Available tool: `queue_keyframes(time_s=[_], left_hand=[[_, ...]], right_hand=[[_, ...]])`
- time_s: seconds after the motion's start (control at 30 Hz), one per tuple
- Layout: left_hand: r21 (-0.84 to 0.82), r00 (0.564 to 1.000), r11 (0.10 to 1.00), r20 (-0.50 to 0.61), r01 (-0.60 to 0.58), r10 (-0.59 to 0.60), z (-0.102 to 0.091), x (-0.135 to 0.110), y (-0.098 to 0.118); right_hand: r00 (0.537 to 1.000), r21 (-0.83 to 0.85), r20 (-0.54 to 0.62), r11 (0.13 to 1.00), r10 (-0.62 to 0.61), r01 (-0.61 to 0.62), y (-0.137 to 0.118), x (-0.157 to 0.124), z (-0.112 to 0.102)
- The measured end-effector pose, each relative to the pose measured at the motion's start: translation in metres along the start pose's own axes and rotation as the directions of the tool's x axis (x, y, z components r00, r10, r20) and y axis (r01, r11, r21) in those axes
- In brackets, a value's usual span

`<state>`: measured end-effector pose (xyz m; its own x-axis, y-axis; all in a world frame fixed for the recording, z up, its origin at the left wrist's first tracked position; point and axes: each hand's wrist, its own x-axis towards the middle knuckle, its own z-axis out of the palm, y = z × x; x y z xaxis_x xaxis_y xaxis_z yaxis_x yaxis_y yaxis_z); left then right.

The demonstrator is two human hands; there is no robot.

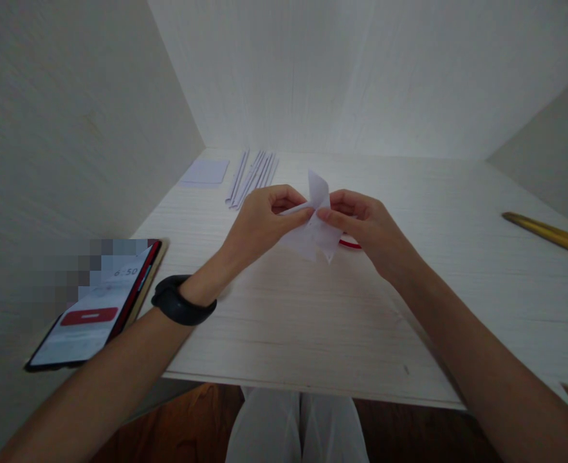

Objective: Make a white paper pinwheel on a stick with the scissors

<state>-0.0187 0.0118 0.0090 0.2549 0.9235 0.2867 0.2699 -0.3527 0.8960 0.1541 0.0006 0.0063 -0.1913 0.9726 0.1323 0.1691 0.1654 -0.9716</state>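
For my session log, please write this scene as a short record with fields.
Left hand: pinches white paper
Right hand: pinches the same paper
Beyond left hand: folded strips, flat sheet
Left wrist: dark band
Left side: phone, screen lit
Near right hand: red-edged thing, mostly hidden
Right side: yellow thing, unclear what

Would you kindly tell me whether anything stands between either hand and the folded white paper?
Nothing visible does: the left hand and right hand pinch the folded white paper directly. A red-edged item shows behind it.
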Motion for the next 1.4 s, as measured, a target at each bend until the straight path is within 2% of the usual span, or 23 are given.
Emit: queue_keyframes(time_s=[0.37, 0.67, 0.8, 0.97, 1.4], left_hand=[[-0.025, 1.000, 0.999, 0.004, -0.029, 0.029, 0.001, 0.000, 0.001], [-0.067, 1.000, 0.998, 0.011, -0.008, 0.009, 0.003, 0.001, 0.000], [-0.080, 1.000, 0.997, 0.008, 0.012, -0.011, 0.003, 0.000, 0.001], [-0.110, 0.999, 0.993, -0.002, 0.041, -0.041, 0.003, 0.001, 0.001], [-0.116, 1.000, 0.993, 0.007, 0.029, -0.028, 0.004, 0.000, 0.001]], right_hand=[[1.000, -0.034, 0.017, 0.999, -0.018, 0.019, 0.003, 0.000, -0.001], [0.997, -0.108, -0.021, 0.992, -0.069, 0.066, 0.008, 0.003, 0.000], [0.998, -0.040, -0.027, 0.998, -0.053, 0.052, 0.010, 0.004, 0.002], [0.999, 0.062, 0.036, 0.998, -0.031, 0.028, 0.010, 0.003, 0.001], [0.999, 0.060, 0.017, 0.998, -0.035, 0.034, 0.006, 0.002, 0.001]])
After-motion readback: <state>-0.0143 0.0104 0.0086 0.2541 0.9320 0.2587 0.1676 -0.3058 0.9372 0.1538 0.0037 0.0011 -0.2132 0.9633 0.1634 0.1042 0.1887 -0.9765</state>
